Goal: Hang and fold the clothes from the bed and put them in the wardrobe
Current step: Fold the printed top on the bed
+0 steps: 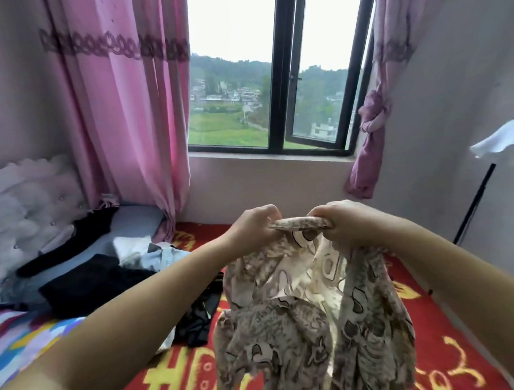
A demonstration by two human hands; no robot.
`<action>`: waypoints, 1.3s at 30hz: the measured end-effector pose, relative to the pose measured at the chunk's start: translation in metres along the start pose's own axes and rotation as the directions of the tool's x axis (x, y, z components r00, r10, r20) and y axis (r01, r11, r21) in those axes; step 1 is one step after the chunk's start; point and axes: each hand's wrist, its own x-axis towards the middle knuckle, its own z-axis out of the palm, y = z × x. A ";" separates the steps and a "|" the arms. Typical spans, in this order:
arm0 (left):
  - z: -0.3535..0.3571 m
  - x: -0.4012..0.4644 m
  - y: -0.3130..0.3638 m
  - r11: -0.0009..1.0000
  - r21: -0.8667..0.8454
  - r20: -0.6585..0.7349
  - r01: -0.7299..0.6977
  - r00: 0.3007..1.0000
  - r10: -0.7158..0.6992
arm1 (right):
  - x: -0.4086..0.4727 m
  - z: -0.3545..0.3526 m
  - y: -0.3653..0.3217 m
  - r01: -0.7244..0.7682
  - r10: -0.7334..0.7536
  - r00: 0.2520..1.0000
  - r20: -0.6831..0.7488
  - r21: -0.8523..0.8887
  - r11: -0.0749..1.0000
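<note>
Your fingers (270, 216) are curling tight on both sides, pinching the rolled top edge of the patterned garment (307, 304): your left hand (251, 227) is gripping one end at about eleven o'clock of the cloth, and your right hand (343, 220) is gripping the other end at about one o'clock, the two hands sitting close together with only a short span of edge between them. The rest of the garment is hanging down bunched and twisted toward six o'clock, above the red bedspread (450, 342). Judging from this, you are hunting for the collar or shoulders so you can spread it, and the narrow hold is the risk: with the hands this close the fabric is staying crumpled, and any fold or hanging will come out crooked. A loose pinch on the thin cloth could also let one end slip, dropping it back on the bed. Off at nine o'clock, the black clothes (86, 285) and a pale shirt (161, 255) are lying in a heap, so a wide swing could drag the hem into them.
</note>
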 end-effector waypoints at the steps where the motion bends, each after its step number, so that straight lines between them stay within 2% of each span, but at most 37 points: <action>1: -0.005 0.004 0.000 0.997 0.074 0.001 0.009 1.000 -0.009 | 0.000 0.002 0.004 -0.027 0.027 0.999 -0.045 0.001 1.000; 4: -0.021 0.008 0.001 0.951 0.309 -0.012 0.024 1.000 -0.021 | -0.001 0.010 0.017 -0.085 0.089 0.983 -0.162 0.032 0.996; 7: -0.035 0.008 0.004 0.948 0.316 -0.021 0.040 0.999 -0.035 | -0.001 0.015 0.024 -0.101 0.132 0.958 -0.256 0.131 0.986; 9: -0.044 0.008 0.007 0.953 0.301 -0.073 0.027 0.997 -0.005 | -0.001 0.015 0.027 -0.105 0.129 0.973 -0.191 0.130 0.986; 10: -0.047 0.009 0.009 0.938 0.347 -0.106 0.018 0.994 0.021 | -0.002 0.016 0.028 -0.114 0.126 0.984 -0.125 0.097 0.989; 13: -0.053 0.005 0.015 0.798 0.603 -0.164 0.006 0.979 0.117 | -0.004 0.018 0.027 -0.131 0.131 0.989 0.064 -0.008 0.991; 15: -0.056 0.002 0.017 0.749 0.663 -0.149 -0.011 0.978 0.146 | -0.004 0.016 0.025 -0.134 0.132 0.985 0.107 0.011 0.991; 18: -0.059 -0.003 0.029 0.825 0.565 -0.130 -0.009 0.986 0.100 | -0.007 0.011 0.019 -0.116 0.096 0.983 0.155 0.128 0.985; 21: -0.055 -0.002 0.044 0.921 0.388 -0.020 -0.033 0.999 0.045 | -0.008 0.014 0.001 -0.063 0.032 0.995 0.099 0.324 0.944; 23: -0.048 -0.001 0.054 0.904 0.418 0.150 -0.091 0.988 0.030 | -0.007 0.020 -0.011 -0.025 0.019 1.000 0.020 0.387 0.922; 25: -0.044 0.000 0.057 0.876 0.458 0.277 -0.150 0.961 0.020 | -0.006 0.029 -0.016 -0.015 0.039 0.998 -0.055 0.377 0.926; 28: -0.045 0.001 0.049 0.893 0.430 0.274 -0.135 0.962 0.014 | -0.007 0.025 -0.004 -0.030 0.112 0.983 -0.146 0.476 0.879; 30: -0.046 -0.001 0.043 0.896 0.428 0.225 -0.118 0.974 0.020 | -0.010 0.015 0.008 -0.022 0.067 0.995 -0.067 0.531 0.847; 32: -0.047 -0.002 0.039 0.887 0.454 0.159 -0.088 0.987 0.017 | -0.014 0.009 0.018 -0.027 -0.089 0.984 0.157 0.616 0.788; 34: -0.052 -0.001 0.037 0.848 0.529 0.074 -0.042 0.997 0.003 | -0.018 0.007 0.026 -0.057 -0.193 0.929 0.315 0.639 0.767; 35: -0.054 -0.001 0.037 0.803 0.595 0.034 -0.026 0.999 0.007 | -0.019 0.008 0.031 -0.064 -0.183 0.921 0.345 0.596 0.800; 37: -0.059 0.000 0.038 0.683 0.731 -0.005 -0.007 1.000 0.015 | -0.018 0.009 0.037 -0.081 -0.092 0.943 0.320 0.488 0.869; 39: -0.062 0.002 0.038 0.578 0.816 -0.002 0.008 1.000 -0.011 | -0.015 0.010 0.041 -0.140 0.067 0.972 0.227 0.324 0.935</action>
